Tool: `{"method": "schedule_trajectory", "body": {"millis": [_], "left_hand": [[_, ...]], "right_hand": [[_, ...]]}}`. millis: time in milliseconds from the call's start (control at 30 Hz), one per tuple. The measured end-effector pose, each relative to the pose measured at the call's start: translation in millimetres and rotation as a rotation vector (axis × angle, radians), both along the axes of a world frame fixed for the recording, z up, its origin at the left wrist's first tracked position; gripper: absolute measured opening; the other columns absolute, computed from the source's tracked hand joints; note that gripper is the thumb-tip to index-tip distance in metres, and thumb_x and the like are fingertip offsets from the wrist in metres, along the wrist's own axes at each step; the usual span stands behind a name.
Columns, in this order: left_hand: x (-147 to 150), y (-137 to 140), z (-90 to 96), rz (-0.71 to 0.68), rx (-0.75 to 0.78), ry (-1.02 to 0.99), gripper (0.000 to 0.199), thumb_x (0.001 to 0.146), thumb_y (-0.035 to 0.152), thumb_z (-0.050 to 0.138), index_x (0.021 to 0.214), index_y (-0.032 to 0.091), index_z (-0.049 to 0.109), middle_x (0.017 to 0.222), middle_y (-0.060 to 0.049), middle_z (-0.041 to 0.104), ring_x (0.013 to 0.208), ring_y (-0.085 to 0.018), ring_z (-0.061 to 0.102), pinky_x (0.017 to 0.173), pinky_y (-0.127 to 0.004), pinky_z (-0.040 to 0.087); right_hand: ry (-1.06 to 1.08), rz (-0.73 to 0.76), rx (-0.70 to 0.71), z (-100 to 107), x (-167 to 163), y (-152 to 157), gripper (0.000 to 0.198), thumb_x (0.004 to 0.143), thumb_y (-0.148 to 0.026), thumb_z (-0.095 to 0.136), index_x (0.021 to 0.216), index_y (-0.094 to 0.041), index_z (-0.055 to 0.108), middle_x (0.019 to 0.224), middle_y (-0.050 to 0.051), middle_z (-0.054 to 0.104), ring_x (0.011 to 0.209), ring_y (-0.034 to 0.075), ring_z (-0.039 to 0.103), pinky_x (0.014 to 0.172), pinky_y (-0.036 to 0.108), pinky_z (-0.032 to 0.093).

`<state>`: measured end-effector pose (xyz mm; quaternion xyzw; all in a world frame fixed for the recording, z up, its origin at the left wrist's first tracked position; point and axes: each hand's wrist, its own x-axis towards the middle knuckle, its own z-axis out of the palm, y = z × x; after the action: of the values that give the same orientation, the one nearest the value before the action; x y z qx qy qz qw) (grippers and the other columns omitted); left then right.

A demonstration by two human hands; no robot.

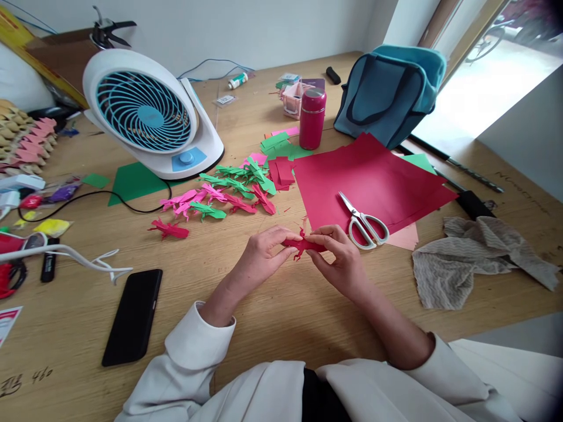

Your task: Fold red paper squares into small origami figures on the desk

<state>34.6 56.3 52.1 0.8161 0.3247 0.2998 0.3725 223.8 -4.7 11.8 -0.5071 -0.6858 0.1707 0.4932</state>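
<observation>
Between my two hands is a small red paper cutout point(301, 246) with thin, leg-like strips sticking out of its middle. My left hand point(268, 252) pinches its left end between thumb and fingers. At the other end, my right hand point(338, 253) grips it the same way, hiding part of the paper. White-handled scissors point(363, 221) lie just beyond my right hand, on large red paper sheets point(378, 176). A finished-looking red paper figure point(169, 229) rests to the left, near a pile of green, pink and red paper figures point(229, 190).
A white fan point(149, 114) stands back left, with a black phone point(132, 316) nearer me. A magenta flask point(312, 119) and a blue bag point(387, 94) stand at the back. A grey cloth point(466, 258) lies right. Red strips point(281, 173) sit beside the sheets.
</observation>
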Motion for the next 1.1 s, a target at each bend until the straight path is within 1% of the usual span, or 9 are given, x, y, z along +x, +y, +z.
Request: {"method": "schedule_trajectory", "body": {"millis": [133,233,367,500,667,867,1033,1100], "left_hand": [[1,-1,-0.2,0.04,-0.015,-0.026,0.016,0.085,0.014,0.065,0.099,0.019,0.073,0.1,-0.005,0.073,0.094,-0.016,0.069,0.087,-0.028,0.054],[0,-2,-0.5,0.046,-0.003,-0.023,0.017,0.085,0.014,0.067,0.099,0.019,0.073,0.101,-0.005,0.074,0.095,-0.016,0.069,0.088,-0.027,0.054],[0,-3,-0.2,0.048,0.036,-0.011,0.016,0.084,0.013,0.066,0.098,0.02,0.073,0.1,-0.004,0.074,0.094,-0.016,0.069,0.087,-0.027,0.054],[1,-4,0.7,0.059,0.011,0.0,0.016,0.084,0.013,0.067,0.096,0.02,0.073,0.099,-0.004,0.074,0.093,-0.016,0.069,0.086,-0.027,0.054],[6,-9,1.5,0.076,0.075,0.03,0.017,0.084,0.011,0.064,0.095,0.02,0.073,0.098,-0.004,0.074,0.092,-0.017,0.069,0.085,-0.029,0.054],[8,-12,1.2,0.141,0.022,0.02,0.015,0.082,0.011,0.067,0.092,0.02,0.073,0.094,-0.003,0.075,0.088,-0.016,0.07,0.082,-0.027,0.055],[7,-15,2.8,0.1,0.103,0.052,0.015,0.085,0.012,0.063,0.094,0.021,0.071,0.1,-0.004,0.075,0.094,-0.017,0.07,0.086,-0.029,0.055],[7,-15,2.7,0.098,0.109,0.053,0.015,0.086,0.013,0.063,0.094,0.021,0.071,0.101,-0.004,0.075,0.095,-0.017,0.07,0.086,-0.03,0.055]], "right_hand": [[0.007,0.012,-0.009,-1,0,0,0.027,0.09,-0.016,0.062,0.115,-0.026,0.066,0.097,0.005,0.061,0.089,0.017,0.062,0.078,0.034,0.056],[-0.008,0.011,0.02,-2,-1,0,0.026,0.091,-0.017,0.061,0.115,-0.026,0.066,0.097,0.005,0.062,0.087,0.016,0.063,0.075,0.032,0.057],[-0.029,-0.001,0.03,-3,-1,-1,0.026,0.091,-0.018,0.061,0.115,-0.027,0.066,0.098,0.005,0.063,0.087,0.017,0.064,0.076,0.032,0.057],[-0.053,-0.007,0.044,-5,-1,-1,0.025,0.091,-0.017,0.061,0.113,-0.027,0.066,0.099,0.005,0.064,0.088,0.017,0.065,0.077,0.032,0.057],[-0.062,-0.033,0.015,-4,-3,-2,0.023,0.09,-0.017,0.061,0.11,-0.026,0.066,0.097,0.005,0.063,0.087,0.017,0.065,0.076,0.032,0.057],[-0.045,-0.05,-0.008,0,-4,-3,0.02,0.089,-0.018,0.06,0.107,-0.025,0.066,0.095,0.005,0.062,0.086,0.017,0.064,0.075,0.032,0.057],[-0.039,-0.037,-0.033,-1,-5,-4,0.019,0.089,-0.018,0.061,0.106,-0.025,0.065,0.094,0.005,0.062,0.082,0.016,0.063,0.073,0.031,0.057],[-0.041,-0.041,-0.037,-2,-5,-4,0.019,0.089,-0.018,0.061,0.106,-0.025,0.066,0.094,0.004,0.062,0.082,0.016,0.063,0.073,0.031,0.057]]}}
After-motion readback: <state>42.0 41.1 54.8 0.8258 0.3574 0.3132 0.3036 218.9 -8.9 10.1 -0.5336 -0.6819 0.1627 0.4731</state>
